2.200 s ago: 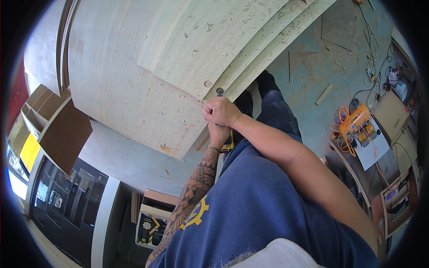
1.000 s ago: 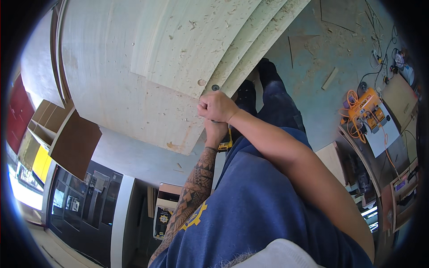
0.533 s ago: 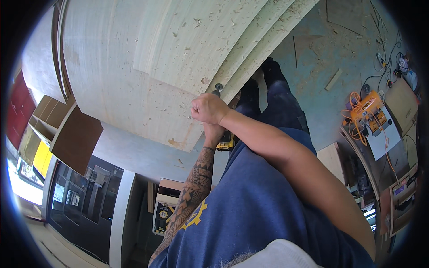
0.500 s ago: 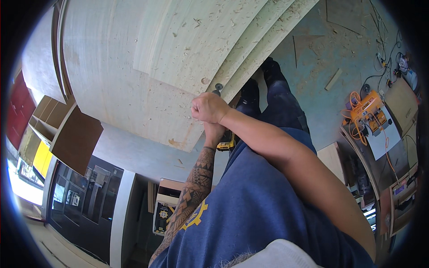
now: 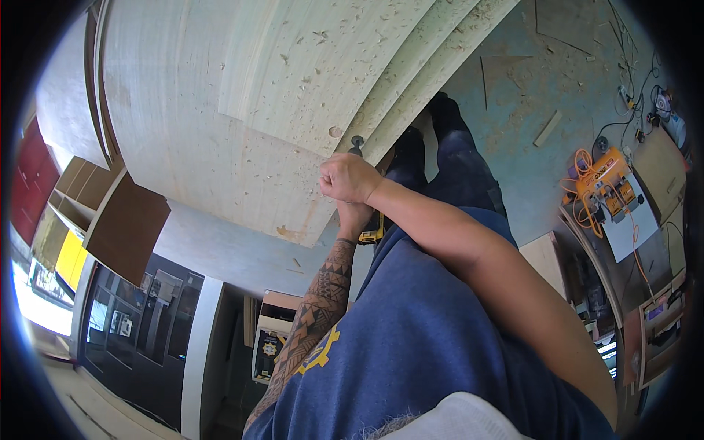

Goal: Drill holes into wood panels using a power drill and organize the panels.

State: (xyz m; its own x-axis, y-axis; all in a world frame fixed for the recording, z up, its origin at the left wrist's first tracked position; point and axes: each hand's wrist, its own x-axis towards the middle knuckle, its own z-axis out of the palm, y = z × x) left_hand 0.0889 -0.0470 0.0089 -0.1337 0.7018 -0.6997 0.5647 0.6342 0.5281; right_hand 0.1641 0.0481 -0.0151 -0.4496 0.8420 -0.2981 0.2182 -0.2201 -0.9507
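Observation:
A cordless drill, its yellow and black base point(image 5: 372, 233) showing beside my wrist, is held upper end down over pale wooden boards point(image 5: 293, 95). My tattooed left arm leads to my left hand point(image 5: 355, 215), closed on the drill, its fingers mostly hidden. Over the drill's body, my right hand point(image 5: 349, 178) is wrapped in a fist just above the left one. The round cutter bit point(image 5: 357, 141) sticks out past my right hand and meets a board near its edge. Close by on the neighbouring board is a shallow round hole point(image 5: 334, 132).
The boards lie stacked in steps, strewn with wood shavings. A wood offcut point(image 5: 547, 130) lies on the floor at right. Beyond it are an orange machine point(image 5: 603, 176) with a coiled hose and several cables. A brown panel point(image 5: 126, 226) stands at left, and an open box point(image 5: 273, 330) below.
Both hands and the drill have shifted very slightly to the right. The bit stays at nearly the same spot on the board.

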